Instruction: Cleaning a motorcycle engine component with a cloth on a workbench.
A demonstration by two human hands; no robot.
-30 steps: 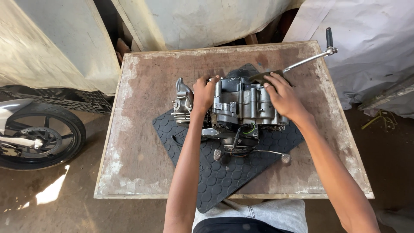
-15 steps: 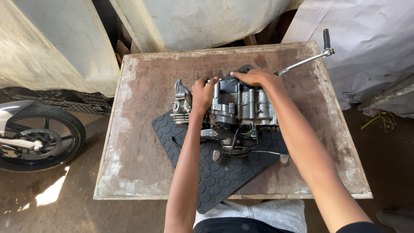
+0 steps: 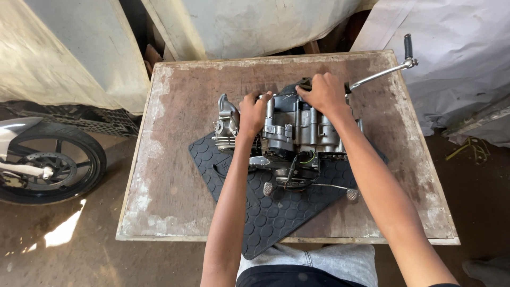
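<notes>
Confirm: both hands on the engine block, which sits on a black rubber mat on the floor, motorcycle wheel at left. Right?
Not quite. The black rubber mat lies on a worn wooden table, not the floor, as the head view shows. The rest holds: left hand and right hand rest on the engine block, motorcycle wheel at left.

No package, label, sign or screen showed anywhere in the view; nothing printed or boxed stood on the table, on the floor beside it or against the covered walls behind.
</notes>
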